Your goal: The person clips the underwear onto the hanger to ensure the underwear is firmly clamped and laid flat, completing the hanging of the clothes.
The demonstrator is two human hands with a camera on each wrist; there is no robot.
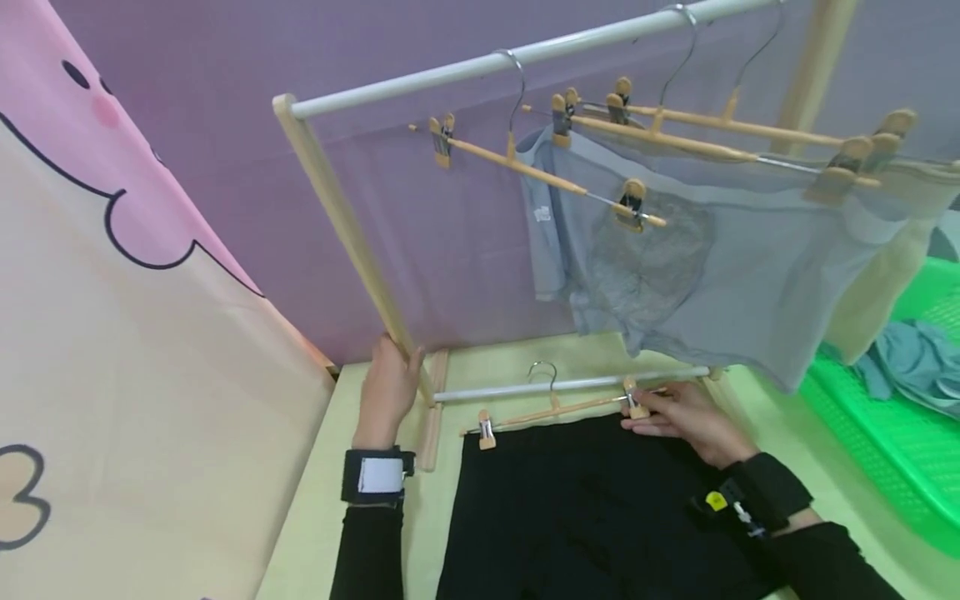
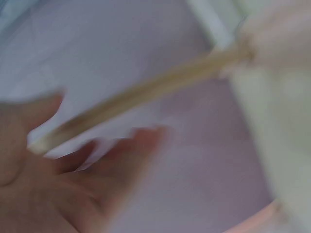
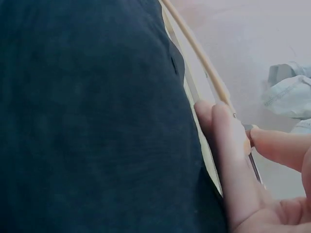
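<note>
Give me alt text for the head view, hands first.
A right hand pinches a clip on a hanger at the edge of black cloth; the left hand is at a wooden rack post. Above, a grey garment hangs; a green basket stands at right.

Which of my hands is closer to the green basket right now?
Right. Your right hand pinches a hanger clip just left of the basket, without touching it; your left hand is farther left, at the rack's wooden post.

Green basket right, teal cloth inside; cartoon-print sheet left; purple backdrop behind.
</note>
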